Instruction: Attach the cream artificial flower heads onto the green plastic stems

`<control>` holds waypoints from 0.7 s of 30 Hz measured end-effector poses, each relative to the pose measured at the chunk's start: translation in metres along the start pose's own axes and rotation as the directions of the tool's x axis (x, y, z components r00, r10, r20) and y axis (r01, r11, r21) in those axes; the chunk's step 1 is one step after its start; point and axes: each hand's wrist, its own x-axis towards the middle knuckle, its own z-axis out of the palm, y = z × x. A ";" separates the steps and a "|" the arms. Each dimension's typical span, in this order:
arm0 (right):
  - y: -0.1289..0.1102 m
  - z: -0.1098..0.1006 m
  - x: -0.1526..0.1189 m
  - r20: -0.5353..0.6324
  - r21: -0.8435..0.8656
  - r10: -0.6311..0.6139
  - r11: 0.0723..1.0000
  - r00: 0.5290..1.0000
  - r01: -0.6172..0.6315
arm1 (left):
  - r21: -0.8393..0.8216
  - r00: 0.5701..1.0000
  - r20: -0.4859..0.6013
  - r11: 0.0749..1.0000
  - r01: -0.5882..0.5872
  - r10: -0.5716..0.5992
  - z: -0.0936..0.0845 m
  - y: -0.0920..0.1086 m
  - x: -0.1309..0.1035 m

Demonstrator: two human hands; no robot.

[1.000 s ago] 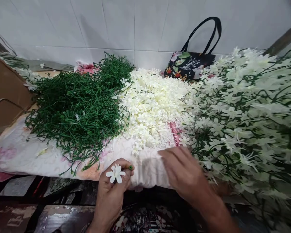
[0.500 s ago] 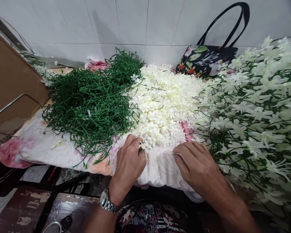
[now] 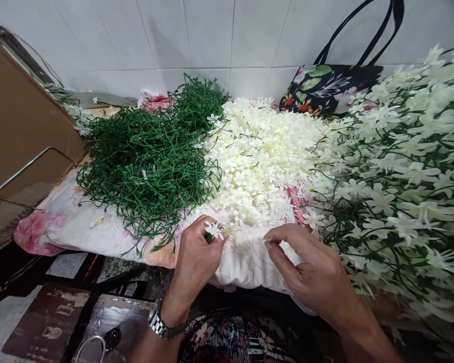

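Observation:
My left hand is closed around a green stem, mostly hidden in the fingers. A small white artificial flower shows at its thumb and forefinger. To the right, my right hand pinches a tiny white piece between thumb and fingertip, too small to name surely. Just beyond my hands lies a heap of loose white petals. Left of it is a tangled pile of green plastic stems. Assembled white flower sprays fill the right side, close to my right forearm.
A floral cloth covers the work surface. A cardboard box stands at the left, and a black flowered bag leans on the tiled wall. Below left are a dark wooden stool and a metal ring.
The flower in my left hand now faces up and shows fully. My right hand has its thumb and finger pinched with a tiny white piece visible. The view has shifted slightly.

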 end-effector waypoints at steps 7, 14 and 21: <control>-0.011 0.011 0.000 0.081 0.241 0.223 0.941 0.971 -0.236 | -0.071 0.988 0.101 0.990 0.121 -0.113 0.003 0.005 -0.006; 0.000 0.019 0.000 0.070 0.237 0.253 0.935 0.965 -0.262 | -0.124 0.989 0.149 0.992 0.031 -0.013 0.005 0.009 -0.009; -0.011 0.015 -0.003 -0.084 0.368 0.217 0.914 0.973 -0.172 | -0.299 0.997 0.078 0.954 0.021 0.003 0.002 0.013 -0.018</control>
